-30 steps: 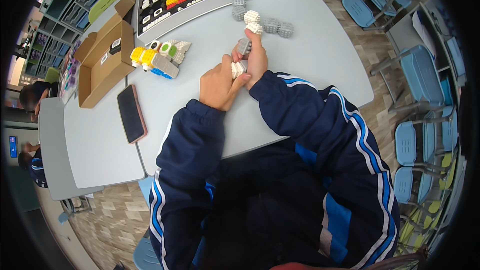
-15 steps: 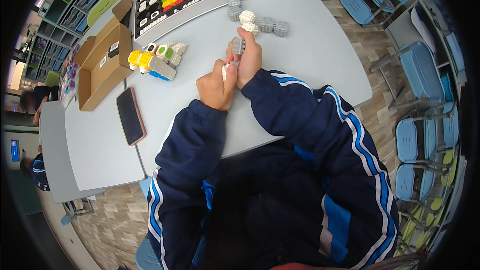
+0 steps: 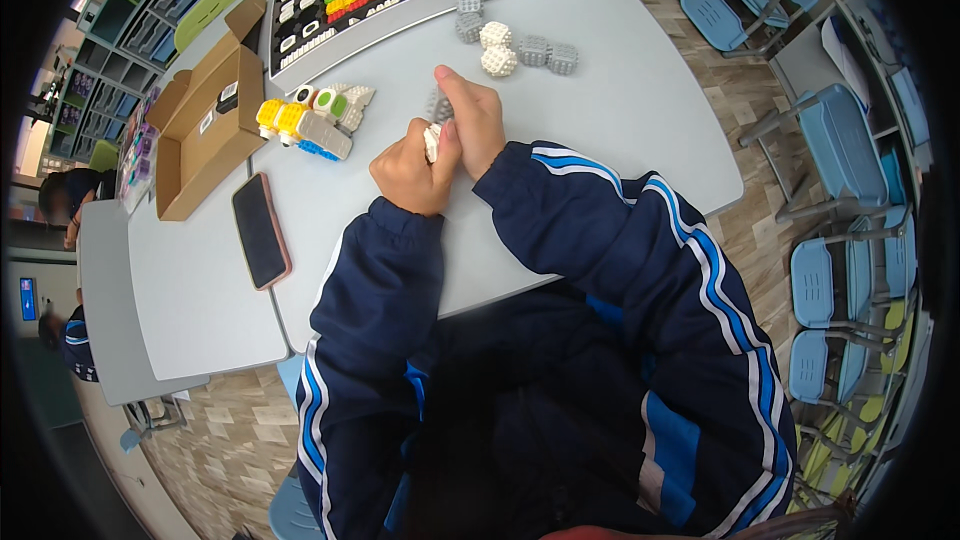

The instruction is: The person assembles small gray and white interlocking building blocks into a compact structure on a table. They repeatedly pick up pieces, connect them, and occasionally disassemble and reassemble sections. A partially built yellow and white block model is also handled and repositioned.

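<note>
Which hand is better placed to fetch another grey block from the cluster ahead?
Right. The right hand lies nearest the grey blocks, straight ahead of it. The left hand sits behind, gripping the white piece.

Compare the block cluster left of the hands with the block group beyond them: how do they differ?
The left cluster is multicoloured: yellow, green, white, blue. The far group is only grey and white. The left cluster's blocks look joined into one piece, while the far group's lie as separate blocks. Both rest untouched on the grey table.
</note>
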`<state>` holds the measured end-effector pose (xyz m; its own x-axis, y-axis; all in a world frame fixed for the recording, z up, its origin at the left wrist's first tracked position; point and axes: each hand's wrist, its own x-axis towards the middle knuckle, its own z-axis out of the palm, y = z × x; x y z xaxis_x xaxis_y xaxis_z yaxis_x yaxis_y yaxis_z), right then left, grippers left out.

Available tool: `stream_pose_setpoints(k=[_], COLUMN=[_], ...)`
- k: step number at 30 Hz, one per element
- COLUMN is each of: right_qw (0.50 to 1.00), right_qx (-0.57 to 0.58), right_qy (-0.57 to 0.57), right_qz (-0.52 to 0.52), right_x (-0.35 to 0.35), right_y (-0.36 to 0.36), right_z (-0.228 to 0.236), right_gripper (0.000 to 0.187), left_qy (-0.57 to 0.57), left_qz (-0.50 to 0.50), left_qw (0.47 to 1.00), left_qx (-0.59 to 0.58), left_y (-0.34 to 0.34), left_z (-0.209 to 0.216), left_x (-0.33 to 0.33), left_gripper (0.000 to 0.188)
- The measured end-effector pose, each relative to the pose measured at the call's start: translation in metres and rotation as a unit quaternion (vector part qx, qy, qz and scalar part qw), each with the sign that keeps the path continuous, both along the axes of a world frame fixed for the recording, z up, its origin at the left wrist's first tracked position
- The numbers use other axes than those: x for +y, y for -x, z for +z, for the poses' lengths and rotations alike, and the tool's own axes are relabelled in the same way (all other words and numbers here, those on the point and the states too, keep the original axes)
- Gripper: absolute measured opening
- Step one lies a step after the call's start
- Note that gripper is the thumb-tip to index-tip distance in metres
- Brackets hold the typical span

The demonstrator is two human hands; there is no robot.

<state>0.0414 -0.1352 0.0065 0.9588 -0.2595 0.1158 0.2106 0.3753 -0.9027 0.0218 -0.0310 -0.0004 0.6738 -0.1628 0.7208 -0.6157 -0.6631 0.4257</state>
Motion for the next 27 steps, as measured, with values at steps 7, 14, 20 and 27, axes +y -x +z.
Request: stream_pose_setpoints(k=[7,14,20,27], right_qw=[0.994,0.997,0.995,0.989], right_qx=[0.004,0.036,0.032,0.059], right_qy=[0.095,-0.07,-0.064,-0.085], right_qz=[-0.055,0.012,0.063,0.103], right_x=[-0.002,0.003,-0.003,-0.007], right_y=[0.001,0.0,-0.004,-0.013], right_z=[-0.003,-0.001,-0.008,-0.015], right_gripper=[0.048,0.044,0.04,0.035], left_qy=[0.043,0.087,0.056,0.027], left_qz=[-0.009,-0.059,-0.098,-0.095], left_qw=[0.998,0.99,0.99,0.994], left_qx=[0.049,0.097,0.084,0.049], left_y=[0.004,0.004,0.001,0.0], left_z=[0.0,-0.005,-0.011,-0.01], left_x=[-0.003,-0.001,0.005,0.003], left_gripper=[0.031,0.039,0.038,0.023])
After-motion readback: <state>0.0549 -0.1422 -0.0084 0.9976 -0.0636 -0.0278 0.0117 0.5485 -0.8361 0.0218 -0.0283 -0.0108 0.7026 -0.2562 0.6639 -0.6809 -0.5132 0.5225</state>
